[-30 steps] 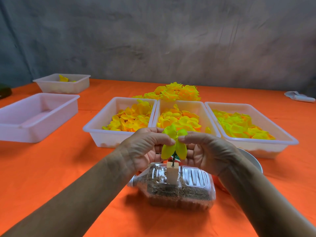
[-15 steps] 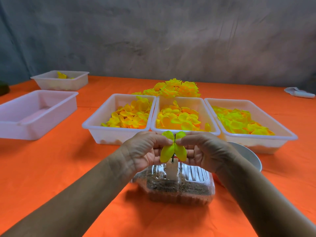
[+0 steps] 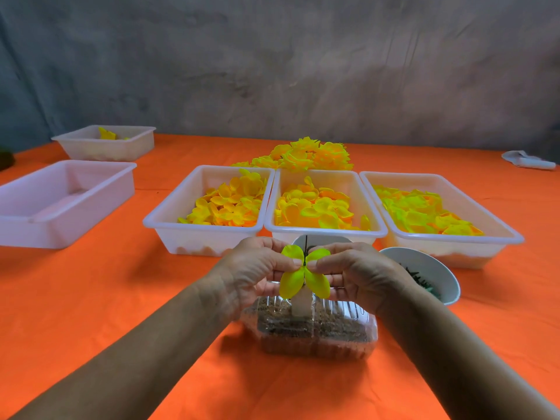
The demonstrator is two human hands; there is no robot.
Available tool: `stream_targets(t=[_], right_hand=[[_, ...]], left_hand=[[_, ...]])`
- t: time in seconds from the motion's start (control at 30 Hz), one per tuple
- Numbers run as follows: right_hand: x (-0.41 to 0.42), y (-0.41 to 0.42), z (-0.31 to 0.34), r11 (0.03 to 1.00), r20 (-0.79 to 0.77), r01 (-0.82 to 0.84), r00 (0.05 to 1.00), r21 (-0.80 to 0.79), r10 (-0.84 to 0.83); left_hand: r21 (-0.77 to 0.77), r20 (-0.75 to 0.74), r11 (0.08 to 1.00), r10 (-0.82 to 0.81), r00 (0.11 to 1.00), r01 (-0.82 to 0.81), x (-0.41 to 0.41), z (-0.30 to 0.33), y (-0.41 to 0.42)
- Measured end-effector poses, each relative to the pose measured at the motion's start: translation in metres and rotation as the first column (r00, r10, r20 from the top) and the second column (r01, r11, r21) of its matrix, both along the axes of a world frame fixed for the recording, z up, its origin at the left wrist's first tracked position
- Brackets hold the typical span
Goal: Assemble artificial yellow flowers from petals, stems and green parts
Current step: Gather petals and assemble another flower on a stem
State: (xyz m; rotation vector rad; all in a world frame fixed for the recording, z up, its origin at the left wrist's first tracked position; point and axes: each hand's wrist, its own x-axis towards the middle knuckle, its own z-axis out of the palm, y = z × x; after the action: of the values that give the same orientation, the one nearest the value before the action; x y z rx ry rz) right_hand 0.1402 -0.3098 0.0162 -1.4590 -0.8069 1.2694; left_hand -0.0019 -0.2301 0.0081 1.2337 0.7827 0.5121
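Lifted a touch higher since half a second back, four-lobed yellow-green petal piece (image 3: 304,273) on thin dark stem (image 3: 306,245), now above white post (image 3: 301,304) in sand-filled clear bottle (image 3: 315,334). Left to right: empty tray (image 3: 54,204) on orange table (image 3: 121,283); left hand (image 3: 257,269) pinching petal piece between thumb and curled fingers; right hand (image 3: 353,272) pinching opposite lobes the same way; bowl of green parts (image 3: 424,274); three petal trays (image 3: 209,201) behind
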Motion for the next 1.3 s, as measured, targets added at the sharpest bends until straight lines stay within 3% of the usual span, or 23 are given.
stream_targets(t=[0.3, 0.7, 0.93, 1.07, 1.3], right_hand=[[-0.002, -0.001, -0.005, 0.999, 0.063, 0.038, 0.997, 0.004, -0.039], [-0.004, -0.004, -0.009, 0.998, -0.098, 0.058, 0.993, -0.002, -0.057], [-0.004, -0.006, -0.009, 0.998, -0.208, 0.066, 0.976, -0.009, -0.066], [-0.003, -0.007, -0.011, 0.998, -0.189, 0.059, 0.980, 0.008, -0.057], [-0.005, -0.009, -0.011, 0.996, -0.151, 0.084, 0.985, 0.024, -0.079]], left_hand=[[0.140, -0.082, 0.990, 0.025, 0.996, -0.014, -0.001, -0.004, 0.004], [0.075, -0.081, 0.997, 0.013, 0.997, -0.006, -0.001, -0.003, 0.005], [0.316, -0.031, 0.944, 0.107, 0.994, -0.091, -0.008, -0.008, -0.004], [0.470, 0.065, 0.875, 0.098, 0.993, -0.117, -0.014, -0.007, -0.010], [0.640, 0.026, 0.761, 0.119, 0.992, -0.108, -0.007, -0.011, -0.018]])
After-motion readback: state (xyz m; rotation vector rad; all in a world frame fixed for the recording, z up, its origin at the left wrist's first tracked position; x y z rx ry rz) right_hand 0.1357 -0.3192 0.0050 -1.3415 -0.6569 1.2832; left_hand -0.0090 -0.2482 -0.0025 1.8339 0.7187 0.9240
